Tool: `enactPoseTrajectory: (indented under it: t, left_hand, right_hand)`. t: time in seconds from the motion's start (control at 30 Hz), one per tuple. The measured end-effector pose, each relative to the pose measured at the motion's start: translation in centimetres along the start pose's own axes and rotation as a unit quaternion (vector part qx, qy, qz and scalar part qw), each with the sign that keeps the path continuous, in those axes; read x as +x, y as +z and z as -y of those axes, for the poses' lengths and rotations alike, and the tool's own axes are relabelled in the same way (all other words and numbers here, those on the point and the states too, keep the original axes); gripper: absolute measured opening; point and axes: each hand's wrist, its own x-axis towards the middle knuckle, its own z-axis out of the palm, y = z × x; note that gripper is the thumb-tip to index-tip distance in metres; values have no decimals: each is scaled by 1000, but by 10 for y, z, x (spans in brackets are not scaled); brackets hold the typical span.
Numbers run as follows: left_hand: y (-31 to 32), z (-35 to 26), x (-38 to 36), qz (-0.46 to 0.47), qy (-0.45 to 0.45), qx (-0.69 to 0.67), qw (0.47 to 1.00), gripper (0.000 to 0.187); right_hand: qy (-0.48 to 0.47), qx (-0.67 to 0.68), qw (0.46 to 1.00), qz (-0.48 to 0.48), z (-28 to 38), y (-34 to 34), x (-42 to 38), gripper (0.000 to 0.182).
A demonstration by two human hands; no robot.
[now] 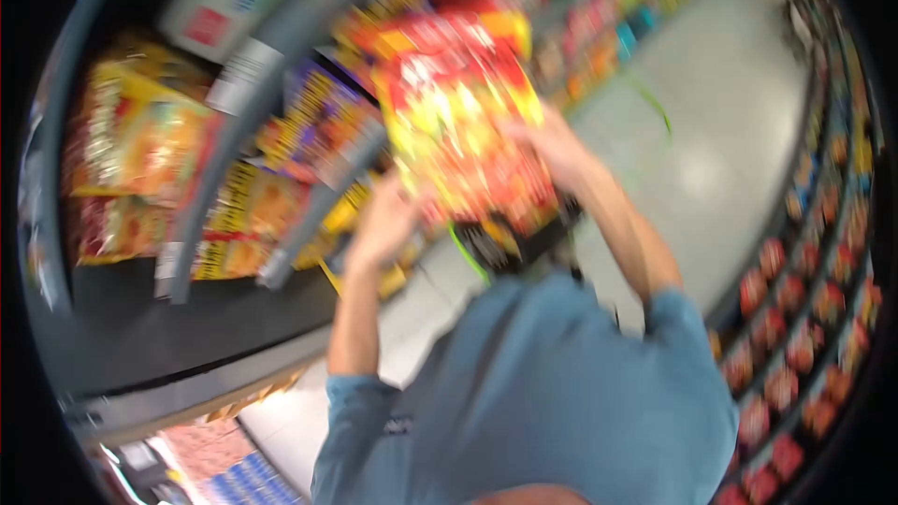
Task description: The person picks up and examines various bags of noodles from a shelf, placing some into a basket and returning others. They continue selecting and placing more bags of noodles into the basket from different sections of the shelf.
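Store shelving [234, 145] fills the left of the view, its tiers packed with yellow, purple and orange snack packets, and a pale aisle floor [711, 122] runs away on the right past a second wall of red-packed goods [804, 318]. The person's blue sleeves and shoulders take up the lower middle (the head camera looks steeply down over them). Held up in front of the shelves is a large red-and-yellow snack bag [463, 117], gripped at its two lower sides: the left hand [385, 224] closed on its bottom left edge, the right hand [552, 151] closed on its right edge. The bag looks light, soft and crinkly, probably air-filled with brittle contents, so its slick film is best pinched at the edge seams rather than squeezed across the middle. Motion blur smears all print, so no label is readable; the fingers themselves are hard to separate, and a dark object below the bag cannot be identified.
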Motion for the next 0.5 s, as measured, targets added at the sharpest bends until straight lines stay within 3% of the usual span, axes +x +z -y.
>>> enactPoseTrajectory:
  t: [0.03,0.07,0.1,0.13,0.2,0.33,0.5]
  left_hand:
    - [-2,-4,-2,-31,60,13,998,39]
    - [-5,-19,-5,-16,39,-91,995,45]
    - [-5,-38,-8,-13,86,-154,984,49]
    - [-8,-63,-15,-26,67,-171,983,48]
    - [-17,-86,-21,-75,161,-121,977,49]
    - [-56,-138,-27,-165,266,-125,942,46]
    - [-125,-175,-15,-250,230,-120,933,31]
  right_hand:
    - [17,2,1000,-10,5,5,4,41]
    - [-15,-23,999,24,4,-1,13,43]
    - [-28,-28,998,42,17,13,14,44]
    - [-35,-32,998,47,36,28,11,45]
    - [-74,-72,990,92,68,52,20,45]
    - [-137,-148,965,167,120,117,50,45]
    - [-74,-169,959,215,156,196,129,39]
